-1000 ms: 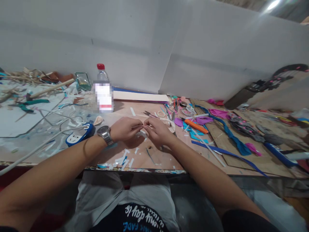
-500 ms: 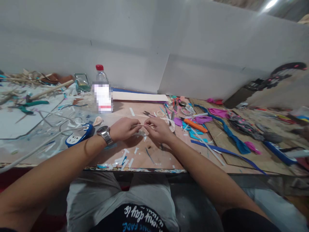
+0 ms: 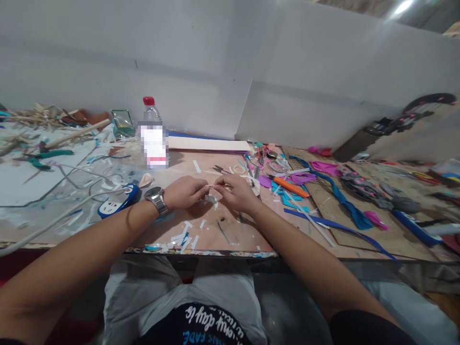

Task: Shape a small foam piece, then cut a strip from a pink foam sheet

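Observation:
Over the middle of the workbench my left hand (image 3: pixel 186 192) and my right hand (image 3: pixel 233 191) are close together, fingertips almost meeting. Between them runs a thin pale strip (image 3: pixel 211 186), pinched at both ends; its material is too small to make out. A silver watch sits on my left wrist. Scraps of white and blue paper (image 3: pixel 185 237) lie on the bench below the hands. Just beyond them are dark-tipped pliers or scissors (image 3: pixel 220 169), partly hidden, and a pale ring (image 3: pixel 237 169).
A red-capped bottle (image 3: pixel 151 115) stands behind my left hand. A blue and white power strip (image 3: pixel 118 201) with its cable lies left. To the right are an orange utility knife (image 3: pixel 290 187), blue ribbon (image 3: pixel 341 196) and purple pieces. Green-handled pliers (image 3: pixel 53 154) rest far left.
Both hands stay nearly in place. The fingertips shift slightly and the visible part of the pale strip changes a little.

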